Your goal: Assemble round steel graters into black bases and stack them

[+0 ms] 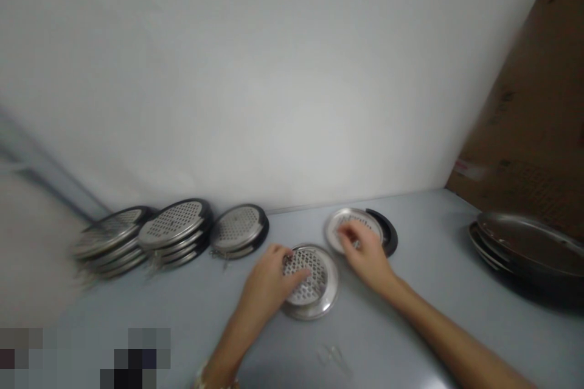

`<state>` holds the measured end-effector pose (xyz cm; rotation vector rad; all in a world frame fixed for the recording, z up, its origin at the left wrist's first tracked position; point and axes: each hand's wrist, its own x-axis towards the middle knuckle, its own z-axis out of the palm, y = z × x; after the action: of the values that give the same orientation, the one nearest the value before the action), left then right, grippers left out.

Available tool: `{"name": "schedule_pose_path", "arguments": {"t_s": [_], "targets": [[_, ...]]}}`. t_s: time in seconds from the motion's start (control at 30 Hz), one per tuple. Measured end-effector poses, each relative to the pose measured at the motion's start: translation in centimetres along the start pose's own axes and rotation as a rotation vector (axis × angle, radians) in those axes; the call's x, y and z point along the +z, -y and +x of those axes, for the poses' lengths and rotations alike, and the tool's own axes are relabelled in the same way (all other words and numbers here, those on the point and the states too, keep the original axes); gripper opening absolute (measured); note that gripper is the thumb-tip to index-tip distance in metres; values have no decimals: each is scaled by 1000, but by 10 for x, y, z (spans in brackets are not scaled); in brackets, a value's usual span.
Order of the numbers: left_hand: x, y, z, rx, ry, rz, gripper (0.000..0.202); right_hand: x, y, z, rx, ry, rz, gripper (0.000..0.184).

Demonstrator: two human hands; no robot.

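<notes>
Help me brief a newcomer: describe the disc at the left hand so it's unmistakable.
On the grey table, below the pale wall, find the left hand. The holed disc there overlaps a wider silver piece; unlike the other discs, it shows no black edge.

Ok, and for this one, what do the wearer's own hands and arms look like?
The left hand and right hand are ungloved. A pale band circles the left arm at the picture's bottom edge, too blurred to identify. No sleeve shows on either arm.
</notes>
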<state>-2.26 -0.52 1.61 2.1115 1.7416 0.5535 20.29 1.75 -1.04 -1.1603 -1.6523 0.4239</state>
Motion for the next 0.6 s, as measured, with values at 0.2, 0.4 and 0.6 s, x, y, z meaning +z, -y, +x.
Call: {"name": "schedule_pose_path", "arguments": {"t_s": [0.2, 0.4, 0.6], "targets": [[3, 2, -2, 48, 39, -2, 53, 0, 1, 0, -7, 14, -15, 11], [7, 3, -3, 55, 43, 74, 64, 3, 3, -2, -12, 98, -37, 11], [10, -1, -4, 45, 33, 126, 58, 5, 21, -13, -141, 516, -308, 13]]}}
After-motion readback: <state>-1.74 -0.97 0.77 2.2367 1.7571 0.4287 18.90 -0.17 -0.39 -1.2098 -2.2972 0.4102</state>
